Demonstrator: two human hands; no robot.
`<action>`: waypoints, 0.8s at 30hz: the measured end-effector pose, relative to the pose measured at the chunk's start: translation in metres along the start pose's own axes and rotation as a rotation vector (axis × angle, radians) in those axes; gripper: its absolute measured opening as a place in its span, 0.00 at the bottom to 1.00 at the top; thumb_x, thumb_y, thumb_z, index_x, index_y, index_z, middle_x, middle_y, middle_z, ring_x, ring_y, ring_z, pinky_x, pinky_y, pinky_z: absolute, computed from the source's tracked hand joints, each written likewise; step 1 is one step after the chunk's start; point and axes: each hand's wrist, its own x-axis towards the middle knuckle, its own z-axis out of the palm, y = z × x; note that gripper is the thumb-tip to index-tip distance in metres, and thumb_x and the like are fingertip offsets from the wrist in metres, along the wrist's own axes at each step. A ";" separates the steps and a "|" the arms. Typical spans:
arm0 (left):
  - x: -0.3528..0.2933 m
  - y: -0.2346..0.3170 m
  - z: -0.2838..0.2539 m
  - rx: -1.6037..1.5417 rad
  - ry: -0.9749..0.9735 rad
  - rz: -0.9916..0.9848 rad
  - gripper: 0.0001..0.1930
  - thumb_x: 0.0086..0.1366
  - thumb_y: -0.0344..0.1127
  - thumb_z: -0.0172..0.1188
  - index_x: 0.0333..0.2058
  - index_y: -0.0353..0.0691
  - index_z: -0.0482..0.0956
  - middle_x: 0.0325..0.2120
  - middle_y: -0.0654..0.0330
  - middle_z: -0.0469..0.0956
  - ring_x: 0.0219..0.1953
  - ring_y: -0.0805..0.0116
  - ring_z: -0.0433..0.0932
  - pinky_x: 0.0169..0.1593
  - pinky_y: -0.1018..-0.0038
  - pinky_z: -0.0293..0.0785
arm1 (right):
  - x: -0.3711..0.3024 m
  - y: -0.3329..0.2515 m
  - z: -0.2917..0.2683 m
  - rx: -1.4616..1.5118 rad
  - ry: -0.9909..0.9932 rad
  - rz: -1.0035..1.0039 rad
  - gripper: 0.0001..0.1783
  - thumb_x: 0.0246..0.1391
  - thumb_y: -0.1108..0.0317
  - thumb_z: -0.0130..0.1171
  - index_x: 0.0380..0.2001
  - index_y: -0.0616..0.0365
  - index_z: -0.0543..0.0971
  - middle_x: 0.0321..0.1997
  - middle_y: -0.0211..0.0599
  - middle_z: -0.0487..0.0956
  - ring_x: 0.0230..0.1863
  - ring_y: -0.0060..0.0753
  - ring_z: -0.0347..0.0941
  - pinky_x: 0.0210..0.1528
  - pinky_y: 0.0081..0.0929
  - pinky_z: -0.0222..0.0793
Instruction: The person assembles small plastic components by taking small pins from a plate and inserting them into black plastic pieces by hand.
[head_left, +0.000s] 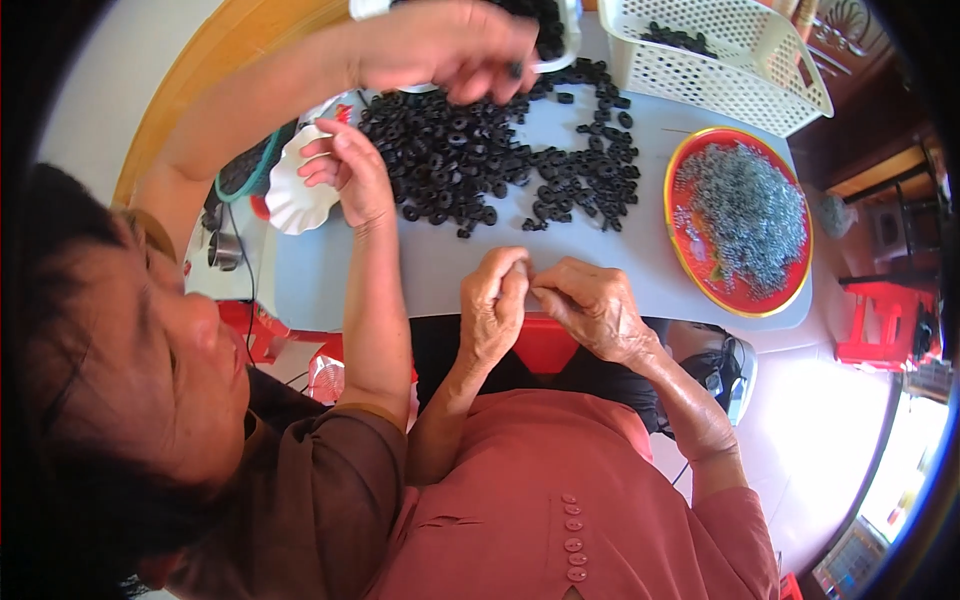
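Above the table's near edge, my left hand (495,300) and my right hand (595,308) are close together. Thumb and fingertips of each are pinched. Whatever lies between them is hidden or too small to make out. Just beyond is a heap of small black ring-shaped parts (450,150), with a looser scatter of the same parts (590,180) to its right. On the right, a round red tray (688,245) with a yellow rim holds a mound of small silvery metal pieces (752,215).
At my left a co-worker's blurred hand (450,50) reaches over the heap with a small black piece; their other hand (350,170) is beside a white scalloped dish (295,190). A white perforated basket (720,80) stands far right, a white container (572,40) behind the heap.
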 end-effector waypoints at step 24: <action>0.003 0.007 0.005 0.022 -0.022 0.024 0.10 0.68 0.33 0.53 0.30 0.31 0.74 0.24 0.61 0.74 0.27 0.75 0.69 0.33 0.76 0.68 | -0.001 0.002 -0.004 -0.060 0.021 -0.028 0.07 0.48 0.70 0.63 0.31 0.59 0.79 0.29 0.39 0.78 0.28 0.44 0.75 0.30 0.36 0.70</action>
